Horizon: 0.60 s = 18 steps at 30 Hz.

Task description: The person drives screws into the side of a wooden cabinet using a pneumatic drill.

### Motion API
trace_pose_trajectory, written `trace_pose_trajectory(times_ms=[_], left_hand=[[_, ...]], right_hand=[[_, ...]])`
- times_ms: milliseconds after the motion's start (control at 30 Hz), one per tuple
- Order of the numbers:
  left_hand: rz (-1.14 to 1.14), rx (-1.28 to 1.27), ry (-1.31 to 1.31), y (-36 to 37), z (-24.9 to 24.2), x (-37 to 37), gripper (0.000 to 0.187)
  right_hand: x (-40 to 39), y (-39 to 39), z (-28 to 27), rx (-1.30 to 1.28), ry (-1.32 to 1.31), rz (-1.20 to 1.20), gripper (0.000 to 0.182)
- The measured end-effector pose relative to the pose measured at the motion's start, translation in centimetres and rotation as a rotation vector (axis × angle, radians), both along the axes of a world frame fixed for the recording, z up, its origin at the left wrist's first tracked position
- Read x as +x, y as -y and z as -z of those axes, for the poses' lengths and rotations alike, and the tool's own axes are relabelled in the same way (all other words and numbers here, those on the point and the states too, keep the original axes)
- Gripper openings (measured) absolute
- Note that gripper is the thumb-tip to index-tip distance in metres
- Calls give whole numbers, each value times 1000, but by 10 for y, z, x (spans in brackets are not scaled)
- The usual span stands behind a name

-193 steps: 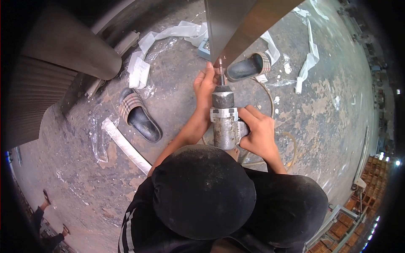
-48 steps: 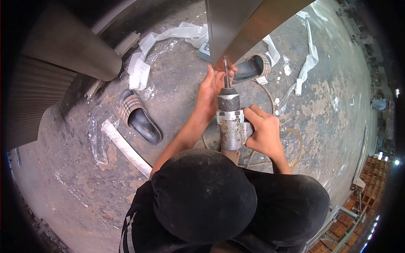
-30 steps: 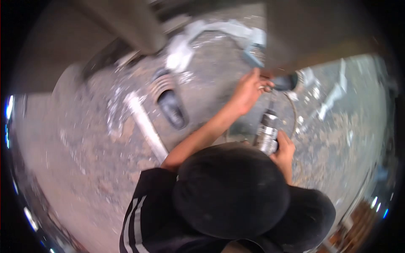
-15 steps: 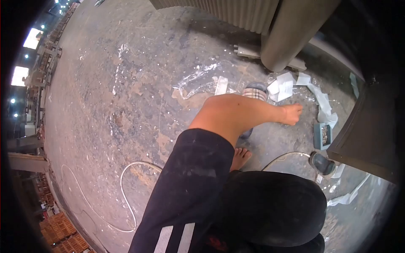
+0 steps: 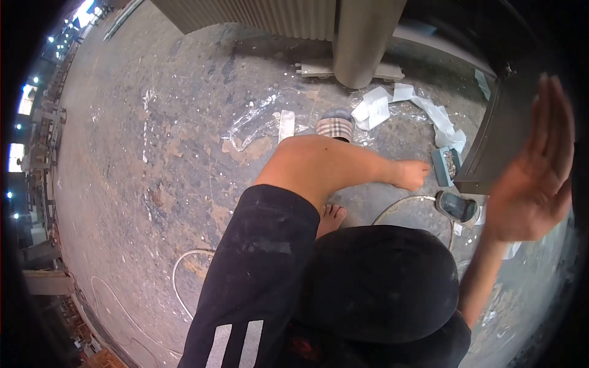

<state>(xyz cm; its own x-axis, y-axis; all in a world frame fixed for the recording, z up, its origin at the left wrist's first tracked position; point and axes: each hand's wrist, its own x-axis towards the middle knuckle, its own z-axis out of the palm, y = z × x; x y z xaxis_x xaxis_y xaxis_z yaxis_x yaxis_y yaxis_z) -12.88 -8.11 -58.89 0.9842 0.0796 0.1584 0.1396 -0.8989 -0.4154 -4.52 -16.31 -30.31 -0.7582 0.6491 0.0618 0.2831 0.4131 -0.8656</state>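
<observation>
My left hand (image 5: 411, 175) is closed, held out at the end of my bent arm just left of a small blue tray (image 5: 440, 167). Little metal pieces (image 5: 451, 163) lie in that tray. What the left fingers hold, if anything, I cannot tell. On the right my right hand (image 5: 531, 184) is raised, slightly blurred, with its fingers stretched upward and nothing in it. Behind it in this view stands a dark metal panel (image 5: 497, 138). Between the two hands, lower down, a dark slipper (image 5: 457, 207) lies on the floor.
A plaid slipper (image 5: 334, 127) rests beyond my arm, near my bare foot (image 5: 332, 216). White paper scraps (image 5: 372, 108) and clear plastic film (image 5: 251, 119) litter the stained floor. A thick column (image 5: 362, 49) and a corrugated panel (image 5: 257, 18) stand ahead. A pale hose (image 5: 176, 279) curls leftward.
My right hand has come up into view on the right, open. My left hand is now nearer the blue tray, still closed. The whole view has shifted a little.
</observation>
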Motion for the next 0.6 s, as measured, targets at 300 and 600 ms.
trace_pose_trajectory(times_ms=[300,600], left_hand=[[167,-94,-78,20,41,-5,7],[160,-411,1,-2,17,-6,7]], right_hand=[[-41,-12,-35,64,-484,-50,106],[26,35,67,-121,-22,472,36]])
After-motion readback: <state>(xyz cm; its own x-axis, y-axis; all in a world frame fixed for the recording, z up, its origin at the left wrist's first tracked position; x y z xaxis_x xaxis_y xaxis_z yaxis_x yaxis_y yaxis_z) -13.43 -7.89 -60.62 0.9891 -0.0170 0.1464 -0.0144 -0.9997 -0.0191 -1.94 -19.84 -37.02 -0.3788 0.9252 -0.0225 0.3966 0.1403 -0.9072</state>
